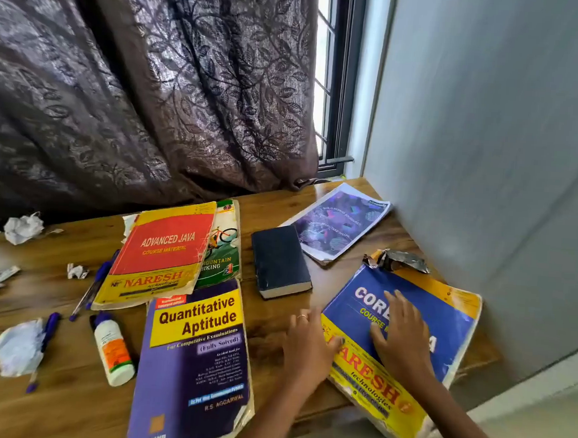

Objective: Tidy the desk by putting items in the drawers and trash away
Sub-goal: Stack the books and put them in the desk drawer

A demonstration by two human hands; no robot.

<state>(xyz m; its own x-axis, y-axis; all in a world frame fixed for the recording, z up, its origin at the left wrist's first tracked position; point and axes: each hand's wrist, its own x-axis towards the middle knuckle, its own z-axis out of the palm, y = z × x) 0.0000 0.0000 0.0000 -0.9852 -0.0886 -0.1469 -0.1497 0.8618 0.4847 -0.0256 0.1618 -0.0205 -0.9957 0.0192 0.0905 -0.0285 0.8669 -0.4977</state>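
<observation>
My right hand (401,332) lies flat, open, on the blue book (406,333); left hand (308,343) open at its edge. Overhanging the table (272,337), it may slip off.

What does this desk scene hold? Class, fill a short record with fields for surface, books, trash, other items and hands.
surface: wooden desk by a dark patterned curtain
books: blue-and-yellow Core course book; red Advanced Java book; purple Quantitative Aptitude book; small black hardcover book
trash: crumpled white paper balls; torn foil wrapper
other items: white bottle; purple pens
hands: left hand at the Core book's edge; right hand flat on its cover
</observation>
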